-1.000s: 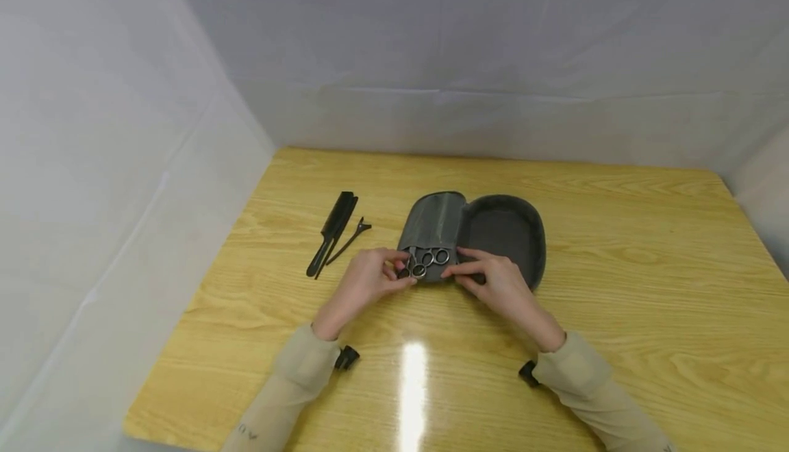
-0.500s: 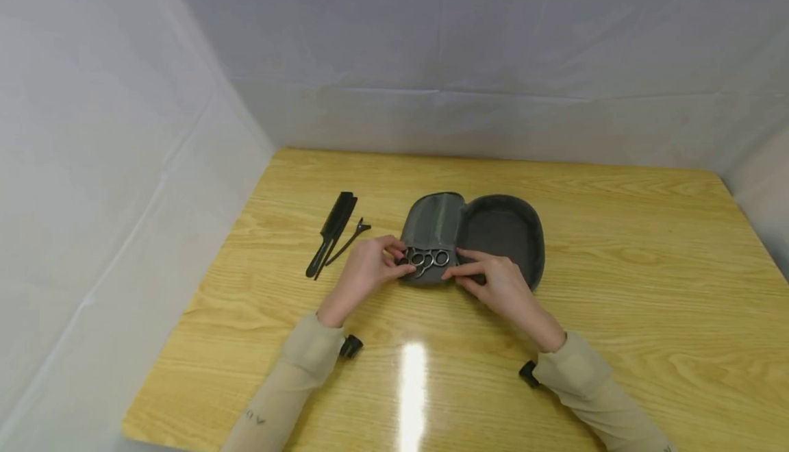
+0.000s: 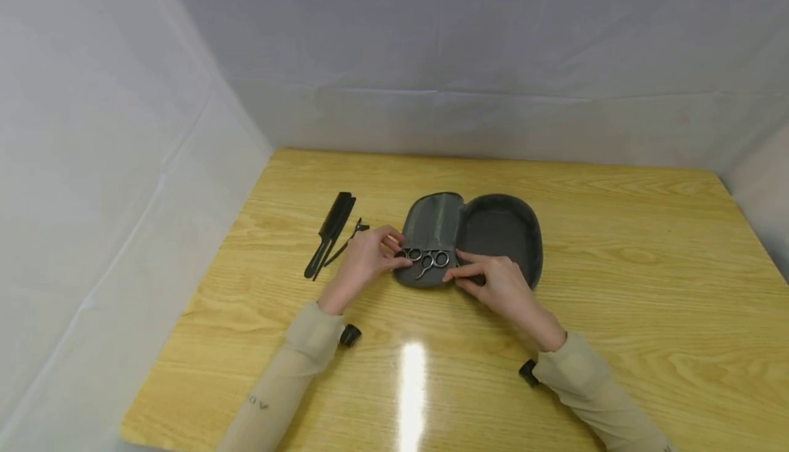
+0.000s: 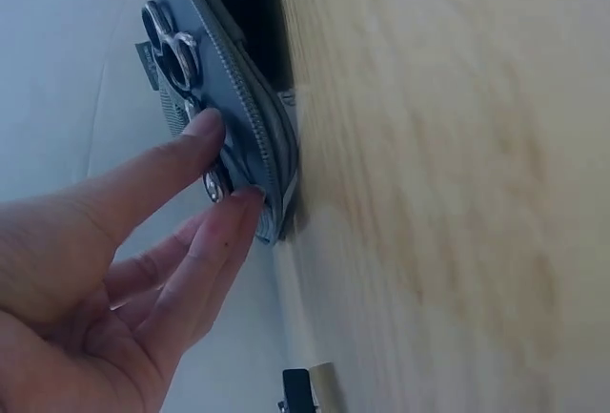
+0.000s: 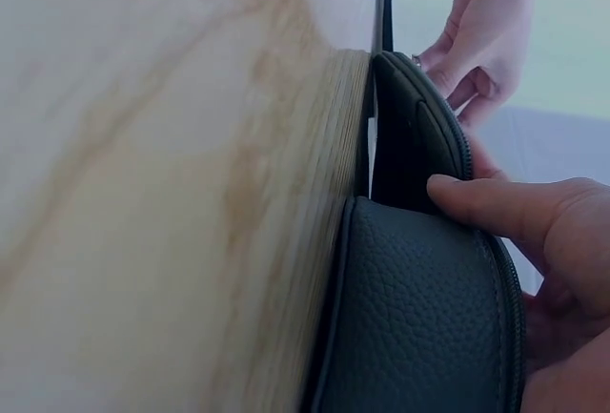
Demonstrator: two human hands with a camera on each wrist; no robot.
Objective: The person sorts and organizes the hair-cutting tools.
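Observation:
An open grey zip case (image 3: 501,229) lies in the middle of the wooden table (image 3: 616,267). Its left half holds scissors (image 3: 425,258) with their silver finger rings at the near end. My left hand (image 3: 368,259) is at the case's left edge, where thumb and forefinger pinch the leftmost scissor ring (image 4: 215,184). More scissor rings (image 4: 172,46) show further along the case (image 4: 250,117). My right hand (image 3: 493,279) rests on the near rim by the hinge, thumb (image 5: 477,201) and forefinger laid straight on the case (image 5: 419,337).
A black comb (image 3: 330,231) and a black hair clip (image 3: 350,238) lie on the table left of the case, close to my left hand. White cloth walls close in the table at the left, back and right. The table's front edge is near my elbows.
My left hand has slid away from me along the case's left edge, towards the hair clip. The scissor rings sit a little further into the case. The right hand has stayed put.

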